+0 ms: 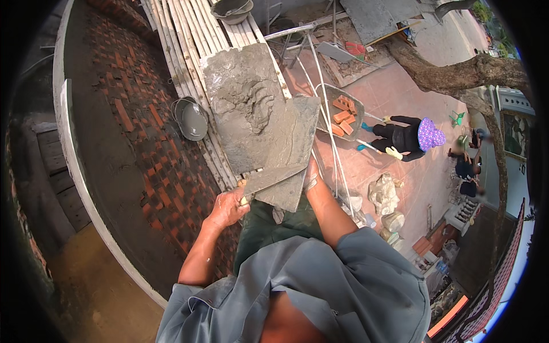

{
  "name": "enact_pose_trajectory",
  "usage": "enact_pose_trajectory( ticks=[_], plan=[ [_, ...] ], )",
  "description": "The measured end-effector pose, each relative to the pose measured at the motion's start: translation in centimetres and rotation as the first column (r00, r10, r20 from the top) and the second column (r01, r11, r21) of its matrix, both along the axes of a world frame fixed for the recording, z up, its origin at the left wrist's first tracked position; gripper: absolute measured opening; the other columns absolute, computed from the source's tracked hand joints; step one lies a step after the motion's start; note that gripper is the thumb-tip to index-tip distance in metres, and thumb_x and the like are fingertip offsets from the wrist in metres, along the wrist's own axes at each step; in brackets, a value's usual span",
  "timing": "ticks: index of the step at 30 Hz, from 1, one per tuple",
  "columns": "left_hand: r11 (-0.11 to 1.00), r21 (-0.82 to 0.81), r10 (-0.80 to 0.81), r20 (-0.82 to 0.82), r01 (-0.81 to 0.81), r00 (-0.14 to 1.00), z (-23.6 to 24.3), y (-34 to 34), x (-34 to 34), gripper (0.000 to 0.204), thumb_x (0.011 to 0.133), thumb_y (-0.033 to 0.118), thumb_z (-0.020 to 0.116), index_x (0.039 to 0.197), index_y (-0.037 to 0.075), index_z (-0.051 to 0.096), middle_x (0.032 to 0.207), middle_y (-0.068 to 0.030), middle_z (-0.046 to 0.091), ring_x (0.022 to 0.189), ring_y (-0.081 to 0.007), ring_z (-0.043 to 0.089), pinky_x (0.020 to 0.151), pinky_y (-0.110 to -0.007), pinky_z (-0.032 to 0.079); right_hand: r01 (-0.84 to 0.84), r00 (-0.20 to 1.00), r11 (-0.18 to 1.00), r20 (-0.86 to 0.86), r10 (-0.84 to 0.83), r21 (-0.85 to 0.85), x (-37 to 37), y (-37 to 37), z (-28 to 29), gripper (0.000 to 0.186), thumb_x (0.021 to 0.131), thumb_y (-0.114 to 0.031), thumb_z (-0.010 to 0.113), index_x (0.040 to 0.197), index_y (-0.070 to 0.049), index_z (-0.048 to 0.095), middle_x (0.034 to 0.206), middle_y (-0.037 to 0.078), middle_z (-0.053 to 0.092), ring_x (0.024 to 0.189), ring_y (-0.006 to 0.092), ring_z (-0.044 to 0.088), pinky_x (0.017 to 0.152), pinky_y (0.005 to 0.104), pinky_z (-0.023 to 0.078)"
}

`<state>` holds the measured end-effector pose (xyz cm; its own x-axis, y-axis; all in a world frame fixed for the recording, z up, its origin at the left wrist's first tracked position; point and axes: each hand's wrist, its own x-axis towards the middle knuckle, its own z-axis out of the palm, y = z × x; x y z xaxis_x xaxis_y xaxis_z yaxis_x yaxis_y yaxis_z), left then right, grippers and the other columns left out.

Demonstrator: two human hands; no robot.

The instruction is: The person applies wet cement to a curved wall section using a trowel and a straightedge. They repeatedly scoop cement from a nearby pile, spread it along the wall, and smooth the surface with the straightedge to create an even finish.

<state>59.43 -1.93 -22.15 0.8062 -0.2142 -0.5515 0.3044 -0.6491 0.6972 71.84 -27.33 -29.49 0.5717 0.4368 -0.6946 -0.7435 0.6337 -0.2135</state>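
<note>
My left hand (229, 206) is closed round the handle of a long-bladed trowel (277, 178), whose blade lies across a flat grey mortar-smeared board (300, 128). At that board's right edge is my right hand (311, 173), gripping it with most fingers hidden underneath. Beyond, and partly overlapped by it, a larger mortar board (220, 80) rests on the pole platform. A heap of wet mortar (251, 106) sits on this larger board. Wet smears show on my right wrist.
Light poles (183, 34) form the platform, holding a bucket (191, 118) and another bucket (231, 10). A partly plastered brick wall (134, 108) stands left. Below right, a co-worker (406, 137) grips a wheelbarrow (354, 103) of bricks. A tree branch (457, 74) crosses the upper right.
</note>
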Motion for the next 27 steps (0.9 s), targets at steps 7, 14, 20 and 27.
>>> enact_pose_trajectory(
  ticks=[7,14,20,27],
  plan=[
    [0.974,0.146,0.189,-0.098,-0.174,0.977,-9.6,-1.5,7.2,0.035,0.083,0.020,0.071,0.110,0.003,0.059,0.096,-0.0261,0.068,0.095,-0.0484,0.065,0.084,-0.052,0.052,-0.319,0.943,0.948,-0.096,0.317,-0.004,-1.3,-0.8,-5.0,0.072,0.089,-0.059,0.071,0.137,-0.007,0.058,0.129,0.014,0.066,0.117,0.0283,0.065,0.100,0.0476,0.054],
    [0.899,0.307,0.318,0.031,-0.312,0.948,-18.2,-1.2,16.9,0.033,0.082,0.023,0.071,0.104,0.001,0.060,0.090,-0.0278,0.068,0.093,-0.0470,0.067,0.081,-0.054,0.052,-0.205,0.951,0.977,-0.223,0.212,0.052,0.0,-3.5,-11.8,0.065,0.093,-0.056,0.066,0.137,-0.009,0.059,0.128,0.011,0.068,0.115,0.0266,0.066,0.099,0.0463,0.054],
    [0.901,0.189,0.396,0.007,-0.390,0.918,-22.9,-1.1,17.1,0.032,0.082,0.022,0.071,0.104,0.002,0.059,0.090,-0.0236,0.068,0.091,-0.0451,0.067,0.080,-0.051,0.052,-0.109,0.943,0.990,-0.323,0.076,-0.085,2.3,-6.3,-18.0,0.066,0.094,-0.063,0.061,0.136,-0.012,0.060,0.124,0.011,0.068,0.111,0.0281,0.065,0.096,0.0484,0.053],
    [0.783,0.529,0.507,-0.237,-0.328,0.829,-29.6,-1.6,11.1,0.038,0.084,0.027,0.074,0.108,0.001,0.060,0.099,-0.0250,0.071,0.098,-0.0433,0.069,0.085,-0.051,0.054,-0.223,0.947,0.925,-0.295,0.131,-0.306,20.1,-8.5,-23.1,0.047,0.094,-0.064,0.061,0.095,-0.017,0.061,0.066,0.001,0.055,0.052,0.0167,0.052,0.049,0.0327,0.044]
  ],
)
